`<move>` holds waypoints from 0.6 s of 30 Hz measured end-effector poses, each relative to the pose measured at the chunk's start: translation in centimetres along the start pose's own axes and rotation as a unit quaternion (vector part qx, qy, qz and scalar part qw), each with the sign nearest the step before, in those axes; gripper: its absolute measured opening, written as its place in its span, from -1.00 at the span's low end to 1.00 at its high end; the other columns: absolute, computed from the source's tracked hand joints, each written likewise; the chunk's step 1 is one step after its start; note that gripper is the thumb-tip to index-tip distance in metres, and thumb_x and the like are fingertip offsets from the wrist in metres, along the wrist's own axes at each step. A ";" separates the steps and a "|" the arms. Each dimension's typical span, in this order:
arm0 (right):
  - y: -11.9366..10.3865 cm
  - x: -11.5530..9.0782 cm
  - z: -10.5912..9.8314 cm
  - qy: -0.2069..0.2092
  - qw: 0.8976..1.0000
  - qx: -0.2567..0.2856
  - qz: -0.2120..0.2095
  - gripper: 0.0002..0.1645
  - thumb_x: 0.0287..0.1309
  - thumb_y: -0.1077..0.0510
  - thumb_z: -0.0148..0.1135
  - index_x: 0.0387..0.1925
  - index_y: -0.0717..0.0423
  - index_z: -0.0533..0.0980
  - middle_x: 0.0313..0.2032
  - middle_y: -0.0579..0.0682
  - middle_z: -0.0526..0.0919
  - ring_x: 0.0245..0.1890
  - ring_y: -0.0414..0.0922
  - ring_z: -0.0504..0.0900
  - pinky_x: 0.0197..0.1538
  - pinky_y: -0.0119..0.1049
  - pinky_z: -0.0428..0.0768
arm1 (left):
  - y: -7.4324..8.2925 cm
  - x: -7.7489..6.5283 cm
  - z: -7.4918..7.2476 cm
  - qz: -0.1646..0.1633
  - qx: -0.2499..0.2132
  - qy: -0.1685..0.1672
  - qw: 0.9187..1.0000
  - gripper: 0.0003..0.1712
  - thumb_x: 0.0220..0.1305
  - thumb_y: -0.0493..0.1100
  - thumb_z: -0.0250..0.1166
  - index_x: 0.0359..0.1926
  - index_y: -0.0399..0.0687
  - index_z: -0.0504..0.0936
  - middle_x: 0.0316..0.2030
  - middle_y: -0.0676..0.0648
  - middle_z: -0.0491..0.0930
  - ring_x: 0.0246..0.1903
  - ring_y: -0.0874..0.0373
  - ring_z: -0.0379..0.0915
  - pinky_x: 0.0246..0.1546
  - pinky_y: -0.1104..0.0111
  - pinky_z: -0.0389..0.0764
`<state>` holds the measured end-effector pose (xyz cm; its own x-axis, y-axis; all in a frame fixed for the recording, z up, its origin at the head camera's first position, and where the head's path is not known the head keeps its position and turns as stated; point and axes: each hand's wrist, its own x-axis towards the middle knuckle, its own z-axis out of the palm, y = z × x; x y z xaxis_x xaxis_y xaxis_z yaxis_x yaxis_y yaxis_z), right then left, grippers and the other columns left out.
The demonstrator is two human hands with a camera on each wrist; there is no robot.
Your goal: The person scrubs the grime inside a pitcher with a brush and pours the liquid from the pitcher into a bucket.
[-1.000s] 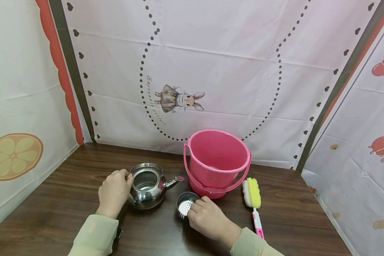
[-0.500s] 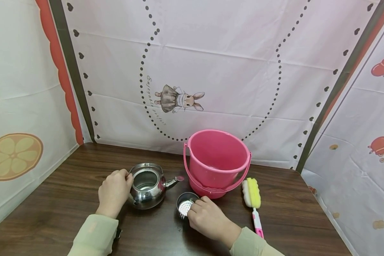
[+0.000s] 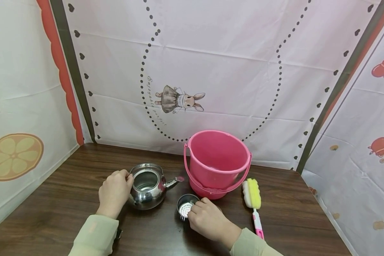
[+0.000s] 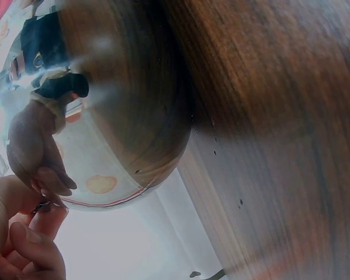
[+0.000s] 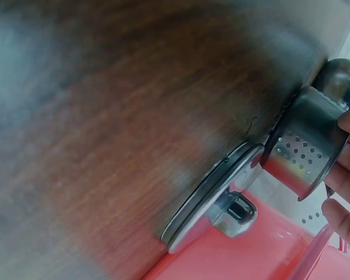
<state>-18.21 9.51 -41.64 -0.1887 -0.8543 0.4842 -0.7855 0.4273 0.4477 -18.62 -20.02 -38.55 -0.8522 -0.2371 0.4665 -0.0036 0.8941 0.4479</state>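
Left grip [image 3: 114, 193] pinching rounded, mirror-bright metal kettle [image 3: 148, 200], right grip [image 3: 208, 218] pinching perforated cylindrical strainer [image 3: 184, 210], wood-grain table [image 3: 294, 213]

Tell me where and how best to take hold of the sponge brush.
Probably by its slim white-and-pink handle, pinched across from above, coming from the person's near side. The brush lies on the table with that handle pointing toward the person; the wider sponge head sits beside the bucket and looks soft, so a grip there seems less sure.
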 end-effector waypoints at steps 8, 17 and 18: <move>0.0 0.0 0.1 -0.001 1.000 -0.005 -0.001 -0.81 -0.16 0.06 0.29 -0.67 -0.07 0.43 -0.66 -0.21 0.46 -0.57 -0.22 0.47 -0.35 -0.35 0.31 | 0.0 0.0 0.0 -0.005 0.001 -0.002 1.000 -0.78 0.24 -0.19 0.15 -0.46 -0.23 0.57 -0.55 -0.16 0.51 -0.65 -0.08 0.43 -0.67 0.08 0.40; 0.1 -0.1 0.2 -0.005 1.000 -0.006 0.003 -0.81 -0.16 0.06 0.29 -0.67 -0.07 0.43 -0.66 -0.21 0.46 -0.56 -0.21 0.47 -0.35 -0.34 0.32 | 0.0 0.0 0.0 -0.003 -0.001 0.002 1.000 -0.79 0.24 -0.19 0.15 -0.45 -0.24 0.59 -0.54 -0.18 0.52 -0.65 -0.10 0.44 -0.68 0.07 0.41; 0.1 -0.1 0.2 -0.004 1.000 -0.006 0.003 -0.81 -0.16 0.06 0.29 -0.67 -0.06 0.43 -0.66 -0.21 0.46 -0.56 -0.21 0.47 -0.35 -0.34 0.32 | 0.0 0.0 0.0 -0.003 -0.001 0.003 1.000 -0.79 0.24 -0.19 0.15 -0.44 -0.25 0.59 -0.54 -0.18 0.53 -0.64 -0.11 0.44 -0.68 0.06 0.41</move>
<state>-18.36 9.58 -41.81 -0.1982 -0.8537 0.4815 -0.7767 0.4365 0.4541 -18.60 -19.98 -38.56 -0.8494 -0.2437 0.4681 -0.0065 0.8917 0.4525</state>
